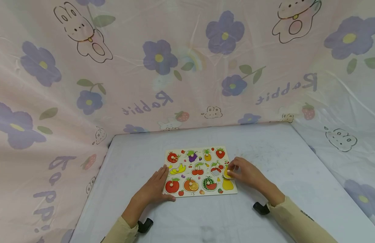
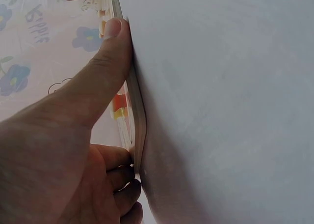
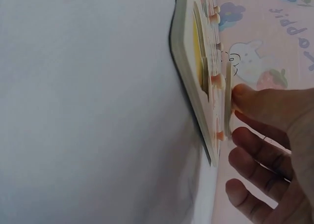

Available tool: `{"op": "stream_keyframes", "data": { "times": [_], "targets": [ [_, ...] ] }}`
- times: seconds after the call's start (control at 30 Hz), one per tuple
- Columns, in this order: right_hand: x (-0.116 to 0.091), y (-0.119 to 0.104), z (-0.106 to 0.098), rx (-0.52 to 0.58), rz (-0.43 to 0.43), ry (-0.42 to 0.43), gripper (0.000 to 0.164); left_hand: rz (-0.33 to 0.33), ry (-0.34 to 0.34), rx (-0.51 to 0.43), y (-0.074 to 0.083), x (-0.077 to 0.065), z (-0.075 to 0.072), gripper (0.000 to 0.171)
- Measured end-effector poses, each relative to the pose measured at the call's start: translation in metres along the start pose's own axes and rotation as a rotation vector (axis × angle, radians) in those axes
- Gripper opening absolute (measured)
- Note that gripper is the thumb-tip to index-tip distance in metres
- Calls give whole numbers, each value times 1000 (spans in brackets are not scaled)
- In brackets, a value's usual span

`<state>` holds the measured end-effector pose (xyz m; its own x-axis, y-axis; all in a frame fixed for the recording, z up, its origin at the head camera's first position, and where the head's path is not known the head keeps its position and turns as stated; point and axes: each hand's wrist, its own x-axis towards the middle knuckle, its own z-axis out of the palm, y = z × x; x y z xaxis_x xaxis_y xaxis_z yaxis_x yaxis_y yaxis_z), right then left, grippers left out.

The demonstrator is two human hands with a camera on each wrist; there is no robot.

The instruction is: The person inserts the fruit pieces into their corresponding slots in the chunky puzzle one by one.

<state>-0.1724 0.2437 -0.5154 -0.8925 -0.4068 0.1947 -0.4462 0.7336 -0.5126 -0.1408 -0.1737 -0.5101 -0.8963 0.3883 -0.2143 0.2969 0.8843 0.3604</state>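
A fruit puzzle board (image 1: 187,193) lies on the white table, with knobbed pieces such as an apple (image 1: 172,186), an orange (image 1: 191,185) and a watermelon (image 1: 209,184) in it. My left hand (image 1: 153,185) rests at its front left corner, fingers along the left edge, thumb (image 2: 105,62) stretched along the front edge. By its knob, my right hand (image 1: 246,172) pinches a yellow pear piece (image 1: 226,172). The right wrist view shows that piece (image 3: 228,98) edge-on, raised off the board. Just in front of it is the yellow pear-shaped recess (image 1: 228,184).
The white table (image 1: 129,152) surrounds the board. Behind it and at both sides hangs a pink curtain (image 1: 187,87) printed with rabbits and purple flowers. Black wrist mounts (image 1: 145,225) sit under both sleeves.
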Motion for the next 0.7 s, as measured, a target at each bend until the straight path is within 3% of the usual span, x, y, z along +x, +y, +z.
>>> {"op": "stream_keyframes", "data": {
  "times": [0.7],
  "targets": [
    [-10, 2, 6, 43, -101, -115, 17, -4, 7, 14, -2, 1, 3, 129]
  ]
}}
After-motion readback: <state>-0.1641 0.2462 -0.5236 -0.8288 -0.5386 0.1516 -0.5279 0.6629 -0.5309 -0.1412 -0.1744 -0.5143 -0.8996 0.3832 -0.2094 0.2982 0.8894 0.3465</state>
